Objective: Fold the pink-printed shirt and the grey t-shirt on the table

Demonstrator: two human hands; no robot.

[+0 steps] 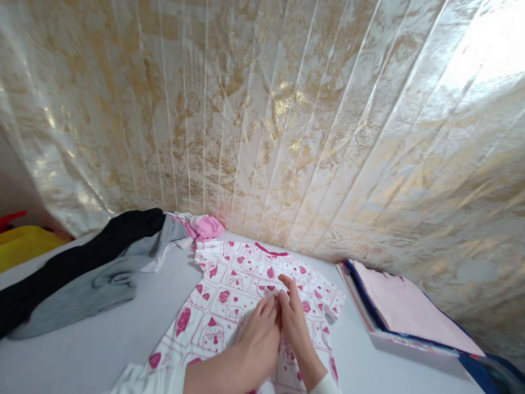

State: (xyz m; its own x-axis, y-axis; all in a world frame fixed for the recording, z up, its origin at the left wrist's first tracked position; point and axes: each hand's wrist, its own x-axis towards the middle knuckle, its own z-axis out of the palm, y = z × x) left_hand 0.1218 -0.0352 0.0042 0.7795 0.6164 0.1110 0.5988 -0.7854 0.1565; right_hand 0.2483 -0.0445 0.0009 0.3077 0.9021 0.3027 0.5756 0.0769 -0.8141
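A white short-sleeved garment with pink-red cartoon prints and a red neckline point(233, 290) lies spread flat, its neck toward the curtain. My left hand point(262, 328) and my right hand point(293, 314) are together over the middle of the garment, touching each other. The left hand's fingers are bent and partly hidden behind the right. On the right hand the index finger reaches forward, apart from the others. No object shows between the hands, though the place where they meet is hidden.
Black clothing point(94, 246), grey clothing point(98, 290) and a pink bundle point(207, 227) lie at the left and back. At the right sits a stack of folded clothes point(402, 306). A gold-patterned curtain point(254, 120) hangs behind. Something yellow point(30, 246) is at the far left.
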